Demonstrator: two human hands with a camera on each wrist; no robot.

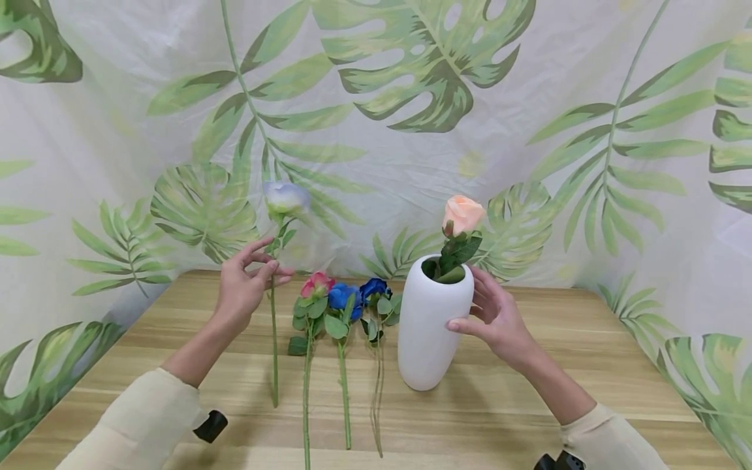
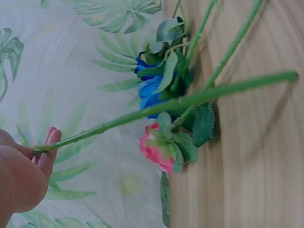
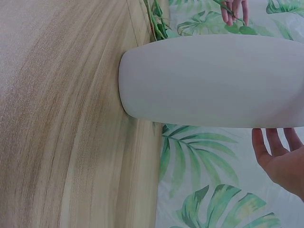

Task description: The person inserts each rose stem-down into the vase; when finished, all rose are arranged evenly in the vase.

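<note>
**Head view: pale rose up in the left hand, vase waiting by the right**

Head view is showing the left hand (image 1: 242, 285) pinching the stem of a pale blue-white rose (image 1: 286, 198) between thumb and fingers, just under the bloom. The stem is running nearly straight up and down, its bottom end reaching down close to the wooden table (image 1: 529, 405); I can't tell if it's touching. The left wrist view is backing that up: fingers (image 2: 47, 147) closing on the thin green stem.

The right hand (image 1: 496, 313) is sitting open around the far side of the white vase (image 1: 431, 326), thumb resting on the front, fingers relaxed rather than really gripping. A peach rose (image 1: 463, 214) is already standing in the mouth.

Key bit: the vase opening is lying to the right of the left hand, at roughly the same height as it. Between the two hands, a pink rose (image 1: 317, 284) and two blue roses (image 1: 352, 295) are lying flat, stems pointing back toward the person. The left hand is the nearer one to those.
</note>
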